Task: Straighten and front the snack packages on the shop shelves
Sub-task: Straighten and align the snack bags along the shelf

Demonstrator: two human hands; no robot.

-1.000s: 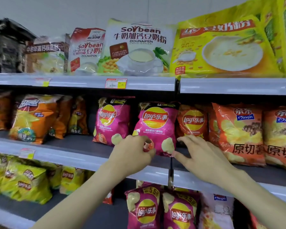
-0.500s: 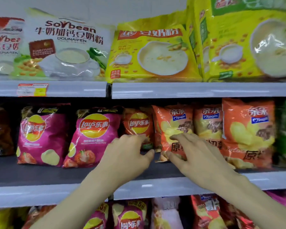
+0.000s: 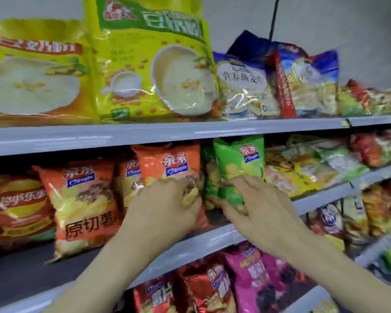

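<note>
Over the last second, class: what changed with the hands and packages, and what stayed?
Both hands moved right along the middle shelf, leaving the pink Lay's bags, now out of view. The left hand grips an orange bag, the right hand a green bag. They stayed on that shelf.

The middle shelf [image 3: 20, 274] had a bare dark strip at its front left, before the red Lay's bag [image 3: 16, 206] and an orange Qinqin bag [image 3: 84, 199]. Further right the bags stood packed close. Only a thin dark gap showed low down between the taller orange bag [image 3: 167, 163] and the green Qinqin bag [image 3: 237, 159]. The top shelf edge [image 3: 145, 134] sat just over their tops.
</note>
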